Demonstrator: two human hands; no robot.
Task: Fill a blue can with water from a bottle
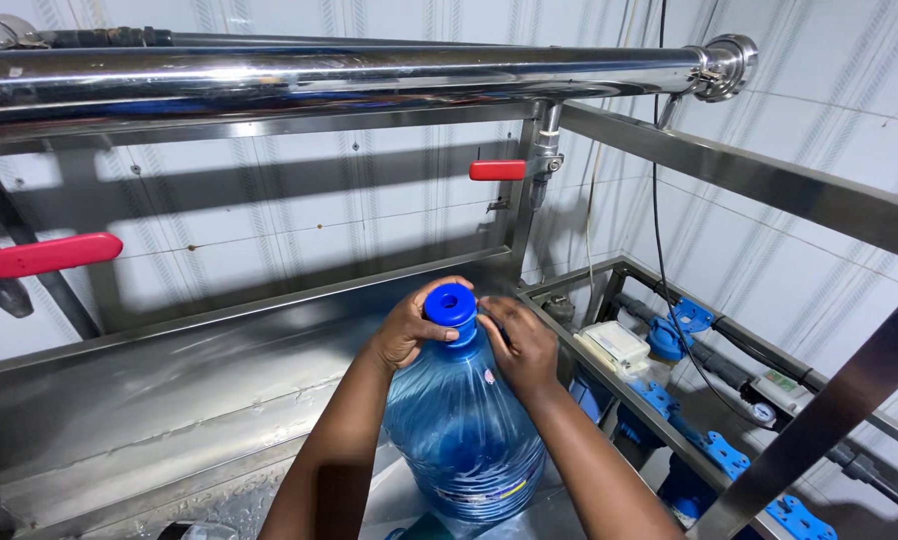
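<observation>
A large blue water bottle (464,420) stands upright at the lower centre of the frame, on the wet steel trough (149,400) that runs across the lower left. Its blue cap (451,304) sits on the neck just below the middle of the picture. The left hand (409,328) wraps the neck from the left, fingers curled closed around the cap's skirt; the right hand (522,345) cups the neck from the right, fingers bent and pressing against the cap and shoulder. Both hands have hold of the bottle's top.

The bottle looks full, so I judge it heavy and slow to shift. Its walls are stiff clear plastic, likely slick where water has splashed. The narrow neck under the cap is the surest hold, with a palm under the base for lifting.

A steel pipe (319,70) crosses the top of the frame, with a red valve handle (497,170) at upper centre and another red handle (49,255) at the left edge. Blue pipe fittings (691,318) sit at the lower right
</observation>
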